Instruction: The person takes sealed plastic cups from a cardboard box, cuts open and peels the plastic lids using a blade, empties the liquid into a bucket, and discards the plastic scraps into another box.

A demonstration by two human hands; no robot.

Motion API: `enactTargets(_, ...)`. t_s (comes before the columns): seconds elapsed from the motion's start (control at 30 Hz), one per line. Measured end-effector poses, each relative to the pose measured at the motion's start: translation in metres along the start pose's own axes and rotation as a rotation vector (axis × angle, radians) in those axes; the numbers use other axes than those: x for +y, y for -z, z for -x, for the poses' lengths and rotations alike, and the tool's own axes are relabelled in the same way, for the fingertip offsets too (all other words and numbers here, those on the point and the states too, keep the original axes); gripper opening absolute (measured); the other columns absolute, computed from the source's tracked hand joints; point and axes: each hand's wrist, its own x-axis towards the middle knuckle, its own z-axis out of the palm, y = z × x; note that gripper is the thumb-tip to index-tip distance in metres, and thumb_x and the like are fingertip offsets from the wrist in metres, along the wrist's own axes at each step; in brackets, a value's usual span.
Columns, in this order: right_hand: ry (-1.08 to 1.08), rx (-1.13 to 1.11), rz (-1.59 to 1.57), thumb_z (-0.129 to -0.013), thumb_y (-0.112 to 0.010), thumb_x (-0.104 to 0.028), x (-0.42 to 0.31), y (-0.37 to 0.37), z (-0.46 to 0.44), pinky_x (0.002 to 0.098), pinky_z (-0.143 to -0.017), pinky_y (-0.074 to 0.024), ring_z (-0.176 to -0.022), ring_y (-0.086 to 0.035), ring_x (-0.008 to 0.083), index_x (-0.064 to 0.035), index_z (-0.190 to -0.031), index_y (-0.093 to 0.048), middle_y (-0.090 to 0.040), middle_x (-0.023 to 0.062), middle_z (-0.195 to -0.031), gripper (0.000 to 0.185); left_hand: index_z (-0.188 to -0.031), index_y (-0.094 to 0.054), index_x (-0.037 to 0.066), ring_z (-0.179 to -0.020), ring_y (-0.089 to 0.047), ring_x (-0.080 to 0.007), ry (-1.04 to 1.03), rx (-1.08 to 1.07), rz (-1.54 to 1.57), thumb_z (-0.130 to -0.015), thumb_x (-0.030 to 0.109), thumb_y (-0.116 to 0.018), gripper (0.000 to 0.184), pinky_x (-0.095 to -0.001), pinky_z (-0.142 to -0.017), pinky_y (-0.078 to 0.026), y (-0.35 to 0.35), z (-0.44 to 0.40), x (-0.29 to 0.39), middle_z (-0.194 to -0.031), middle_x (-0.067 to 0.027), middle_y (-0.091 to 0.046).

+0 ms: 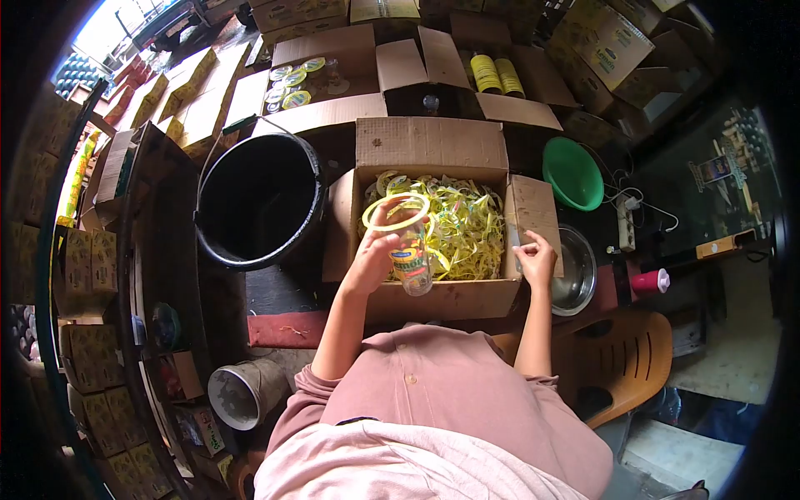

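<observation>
My left hand [372, 260] is wrapped round a clear plastic cup [417, 282] with a printed label and a wide yellow ring at its top. The cup is tilted over the front of an open cardboard box [433, 143]. Inside the box lies a heap of yellow and clear plastic strips [467, 221]. By the box's right flap is my right hand [537, 257], thumb and forefinger brought together in a pinch. Something pale and thin shows at those fingertips, too small to name.
A black bucket [260, 200] stands left of the box. To the right are a green basin [573, 173], a metal bowl [575, 271] and a power strip [625, 225]. Behind, one carton [325, 110] holds lidded cups, another yellow stacks [496, 75]. An orange chair [621, 367] is beside me.
</observation>
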Motion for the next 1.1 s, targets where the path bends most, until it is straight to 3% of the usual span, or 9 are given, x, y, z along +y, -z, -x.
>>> enactTargets(0.2,0.005,0.053,0.001,-0.063,-0.072,-0.004,0.018,-0.001,0.000,0.0230,-0.056,-0.0475,-0.056,-0.059,0.0104,-0.0001,-0.101,-0.060,-0.064,0.0070,-0.066,0.041,-0.126,-0.031,0.005,-0.106,-0.048,-0.0200,-0.125,-0.124,-0.302,-0.062,0.009,-0.072,0.076,-0.0336,-0.092,-0.038,-0.005,-0.002,0.003,-0.114,-0.0108,-0.048)
enactTargets(0.3,-0.024,0.072,0.046,-0.061,-0.073,-0.005,0.010,0.001,0.002,0.0242,-0.056,-0.0469,-0.055,-0.058,0.0117,-0.0006,-0.102,-0.060,-0.062,0.0061,-0.066,0.043,-0.129,-0.027,0.007,-0.106,-0.047,-0.0181,-0.295,-0.204,-0.439,-0.062,0.000,-0.071,0.080,-0.0323,-0.093,-0.036,-0.015,-0.001,0.014,-0.111,-0.0092,-0.050)
enactTargets(0.47,0.067,0.175,0.270,-0.060,-0.076,-0.012,0.004,0.004,0.005,0.0295,-0.057,-0.0435,-0.060,-0.050,0.0159,-0.0052,-0.103,-0.060,-0.056,0.0059,-0.077,0.046,-0.125,-0.029,0.006,-0.110,-0.046,-0.0188,-0.238,-0.120,-0.509,-0.056,0.009,-0.078,0.085,-0.0331,-0.096,-0.035,-0.013,0.001,0.014,-0.113,-0.0086,-0.049)
enactTargets(0.57,0.240,0.290,0.204,-0.063,-0.075,-0.016,-0.026,-0.001,0.007,0.0292,-0.057,-0.0426,-0.061,-0.049,0.0163,-0.0059,-0.103,-0.060,-0.056,0.0059,-0.078,0.044,-0.128,-0.026,0.008,-0.112,-0.045,-0.0190,-0.246,-0.134,-0.460,-0.059,0.002,-0.076,0.086,-0.0325,-0.096,-0.035,-0.011,0.001,0.012,-0.117,-0.0094,-0.047)
enactTargets(0.67,0.208,0.100,-0.218,-0.074,-0.068,-0.033,-0.065,-0.024,0.017,0.0273,-0.060,-0.0455,-0.071,-0.054,0.0131,-0.0054,-0.102,-0.060,-0.058,0.0058,-0.085,0.040,-0.128,-0.026,0.008,-0.112,-0.045,-0.0190,-0.271,-0.137,-0.452,-0.059,0.001,-0.076,0.085,-0.0323,-0.095,-0.036,-0.011,-0.001,0.010,-0.116,-0.0096,-0.048)
enactTargets(0.8,-0.024,-0.562,-1.042,-0.087,-0.047,-0.043,-0.098,-0.057,0.037,0.0293,-0.077,-0.0448,-0.096,-0.053,0.0146,-0.0024,-0.121,-0.043,-0.052,0.0097,-0.114,0.053,-0.125,-0.027,0.010,-0.111,-0.045,-0.0197,-0.257,-0.112,-0.258,-0.057,0.002,-0.077,0.084,-0.0341,-0.097,-0.035,-0.005,-0.003,0.003,-0.116,-0.0097,-0.047)
enactTargets(0.9,-0.306,-0.844,-1.438,-0.088,-0.049,-0.035,-0.139,-0.051,0.046,0.0296,-0.077,-0.0461,-0.095,-0.054,0.0152,-0.0008,-0.123,-0.042,-0.051,0.0117,-0.116,0.049,-0.122,-0.028,0.011,-0.113,-0.043,-0.0226,-0.312,-0.039,-0.027,-0.058,0.002,-0.075,0.079,-0.0369,-0.098,-0.033,-0.004,-0.004,-0.004,-0.116,-0.0101,-0.046)
enactTargets(1.0,-0.096,-0.820,-1.276,-0.085,-0.056,-0.024,-0.145,-0.049,0.036,0.0266,-0.077,-0.0476,-0.089,-0.056,0.0140,-0.0014,-0.119,-0.046,-0.055,0.0107,-0.108,0.042,-0.125,-0.026,0.011,-0.118,-0.038,-0.0260,-0.273,0.083,0.209,-0.064,0.007,-0.071,0.076,-0.0403,-0.099,-0.032,-0.005,-0.003,0.002,-0.124,-0.0132,-0.041)
enactTargets(1.1,0.072,-0.494,-1.089,-0.080,-0.064,-0.016,-0.144,-0.042,0.013,0.0241,-0.075,-0.0488,-0.085,-0.058,0.0128,-0.0016,-0.114,-0.051,-0.059,0.0091,-0.100,0.039,-0.135,-0.006,0.014,-0.127,-0.026,-0.0292,-0.070,0.222,-0.267,-0.060,0.007,-0.076,0.103,-0.0478,-0.101,-0.027,0.023,0.001,0.002,-0.137,-0.0150,-0.023)
